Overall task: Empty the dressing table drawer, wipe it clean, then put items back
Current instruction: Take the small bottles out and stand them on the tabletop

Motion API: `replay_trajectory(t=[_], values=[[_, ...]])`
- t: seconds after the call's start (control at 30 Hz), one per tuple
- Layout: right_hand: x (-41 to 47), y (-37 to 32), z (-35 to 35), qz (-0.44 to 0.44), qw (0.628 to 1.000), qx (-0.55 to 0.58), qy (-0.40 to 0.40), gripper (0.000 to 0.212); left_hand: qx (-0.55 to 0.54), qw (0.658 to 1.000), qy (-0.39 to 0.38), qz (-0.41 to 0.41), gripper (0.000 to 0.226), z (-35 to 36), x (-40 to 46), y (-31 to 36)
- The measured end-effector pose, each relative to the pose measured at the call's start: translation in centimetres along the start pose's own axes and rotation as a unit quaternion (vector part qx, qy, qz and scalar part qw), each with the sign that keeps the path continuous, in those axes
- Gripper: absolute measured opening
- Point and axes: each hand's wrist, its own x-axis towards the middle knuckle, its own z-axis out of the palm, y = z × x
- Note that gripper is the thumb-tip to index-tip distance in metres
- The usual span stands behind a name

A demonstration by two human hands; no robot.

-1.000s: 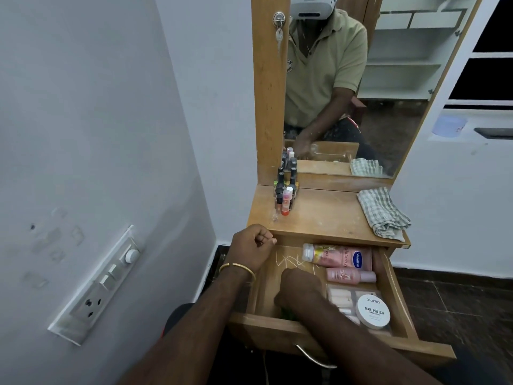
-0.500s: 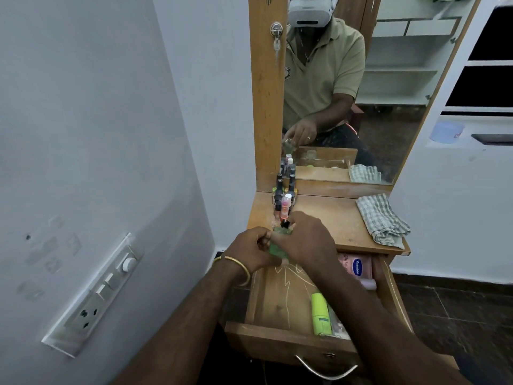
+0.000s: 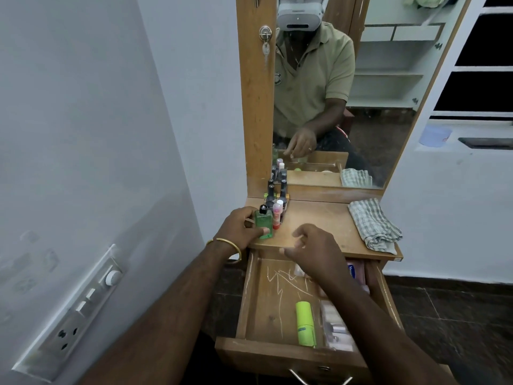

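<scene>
Drawer (image 3: 277, 301) stands pulled open at the lower centre of the frame, under the bench (image 3: 319, 226), and is only partly emptied. A lime tube (image 3: 305, 323) lies near its front beside a clear box (image 3: 337, 326), and a pink bottle (image 3: 356, 272) is half hidden behind the right arm at the back right. The left hand (image 3: 241, 229) is clamped on a green bottle (image 3: 263, 225), standing it upright on the bench just in front of the cluster of small bottles (image 3: 276, 200) at the mirror's foot. The right hand (image 3: 313, 251) hovers over the bench edge, fingers spread and holding nothing.

To do this step well, I would seat the green bottle flat before letting go, since it is tall, narrow and likely to tip into its neighbours. Keeping it tight to the cluster saves room for what remains. The cloth (image 3: 372, 223) lies folded at the right of the bench, so that side should stay reachable for wiping. The free hand can go for the tube next.
</scene>
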Motion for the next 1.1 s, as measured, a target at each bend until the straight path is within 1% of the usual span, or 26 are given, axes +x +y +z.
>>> replay_trajectory(t=[0.07, 0.13, 0.23, 0.3, 0.43, 0.53, 0.73, 0.87, 0.9, 1.0, 1.03, 1.1], values=[[-0.1, 1.7, 0.2, 0.036, 0.998, -0.033, -0.043, 0.034, 0.008, 1.0, -0.002, -0.008, 0.034, 0.0, 0.5, -0.1], [-0.5, 2.8, 0.7, 0.057, 0.989, -0.096, -0.101, 0.036, 0.007, 1.0, 0.0, -0.017, 0.036, 0.2, 0.8, -0.5], [-1.5, 4.0, 2.1, 0.078, 0.968, -0.162, -0.173, 0.053, -0.005, 1.0, 0.009, -0.026, 0.04, 0.4, 1.1, -0.9], [-2.2, 4.6, 3.3, 0.085, 0.958, -0.191, -0.198, 0.065, -0.015, 0.999, 0.023, -0.027, 0.041, 0.5, 1.2, -1.1], [-3.4, 5.4, 5.1, 0.083, 0.949, -0.203, -0.225, 0.075, -0.038, 0.998, 0.038, -0.018, 0.04, 0.7, 1.3, -1.3], [-3.8, 5.6, 5.7, 0.083, 0.943, -0.228, -0.226, 0.078, -0.051, 0.997, 0.049, -0.015, 0.04, 0.8, 1.5, -1.6], [-4.2, 6.4, 6.3, 0.097, 0.942, -0.224, -0.232, 0.076, -0.066, 0.996, 0.065, -0.018, 0.041, 1.2, 1.3, -1.9], [-4.3, 6.7, 6.3, 0.093, 0.947, -0.211, -0.221, 0.066, -0.097, 0.993, 0.055, -0.035, 0.054, 1.3, 1.2, -2.2], [-4.3, 6.6, 6.1, 0.091, 0.951, -0.2, -0.216, 0.065, -0.115, 0.991, 0.061, -0.035, 0.052, 1.3, 1.0, -2.4], [-3.9, 6.0, 4.9, 0.071, 0.969, -0.147, -0.185, 0.063, -0.193, 0.976, 0.08, -0.061, 0.023, 1.2, 0.9, -2.6], [-3.6, 5.5, 4.2, 0.058, 0.976, -0.124, -0.17, 0.063, -0.206, 0.972, 0.086, -0.071, 0.018, 1.2, 1.1, -2.6], [-2.9, 4.4, 2.5, 0.014, 0.989, -0.073, -0.127, 0.06, -0.171, 0.977, 0.102, -0.074, 0.022, 1.4, 1.7, -2.3]])
